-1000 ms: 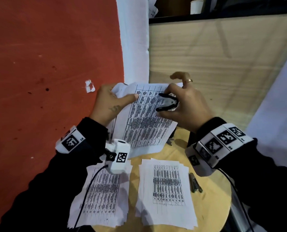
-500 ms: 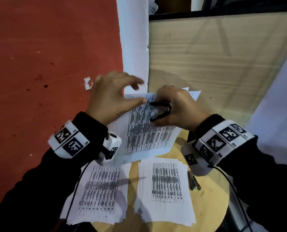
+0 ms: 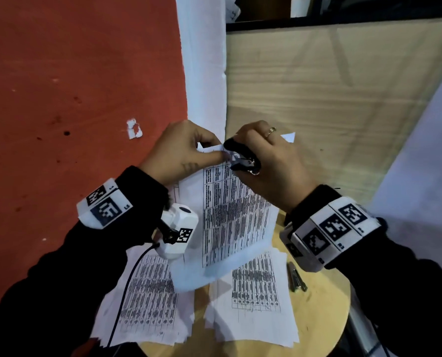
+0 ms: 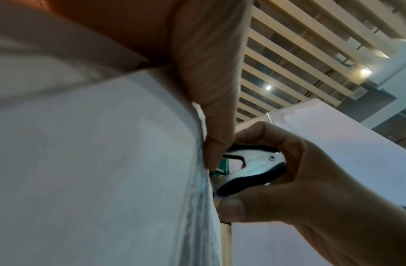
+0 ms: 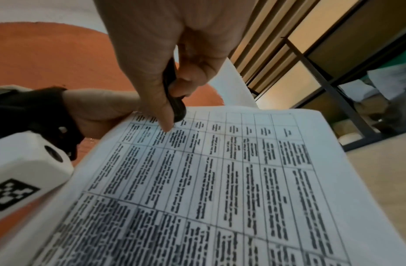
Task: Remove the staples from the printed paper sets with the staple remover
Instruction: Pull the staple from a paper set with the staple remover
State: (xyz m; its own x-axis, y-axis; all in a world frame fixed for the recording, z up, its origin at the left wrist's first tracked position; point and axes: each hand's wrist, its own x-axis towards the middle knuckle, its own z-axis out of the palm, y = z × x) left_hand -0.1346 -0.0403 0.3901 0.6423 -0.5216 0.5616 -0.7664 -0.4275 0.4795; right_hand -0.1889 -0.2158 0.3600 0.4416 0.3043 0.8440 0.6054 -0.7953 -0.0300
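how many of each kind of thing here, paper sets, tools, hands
Paper sets: 3, the held set, the left stack and the right stack, both on the round table
Staple remover: 1
Metal item lying by the right stack, too small to identify: 1
Hands: 2, left hand, right hand
Total: 7

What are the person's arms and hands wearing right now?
Both arms are in black sleeves. White wristbands printed with black square tag markers circle each wrist. A white camera pod with a black cable hangs under the left wrist. The right hand wears a gold ring.
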